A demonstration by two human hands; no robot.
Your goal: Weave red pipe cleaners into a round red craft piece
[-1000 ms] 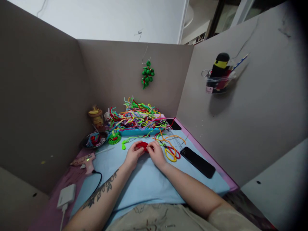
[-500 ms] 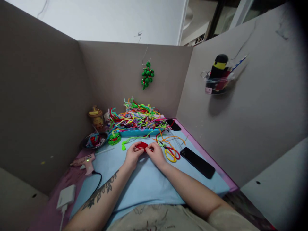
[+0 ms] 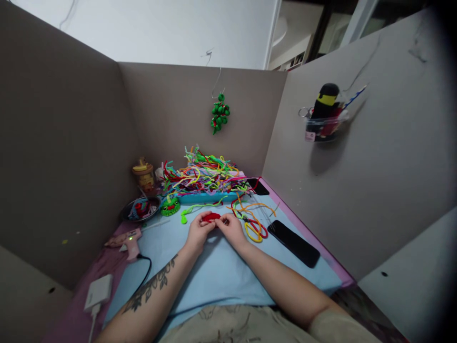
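2 hands (image 3: 198,233) pinch a rounded red piece (image 3: 211,216), its texture perhaps fuzzy, above soft-creased blue cloth (image 3: 221,276)

On the desk (image 3: 67,314), a tray (image 3: 210,198) of pipe cleaners (image 3: 203,176) stands behind the left hand (image 3: 200,234) and the right hand (image 3: 231,230), and between these hands is a bundle (image 3: 211,217). At the left side there are, from back to front, a cup (image 3: 144,177), a bowl (image 3: 125,213), a glue gun (image 3: 132,245) and an adapter (image 3: 98,291). To the right lies a phone (image 3: 293,243), and a second phone (image 3: 259,186) lies farther behind, beside the tray.
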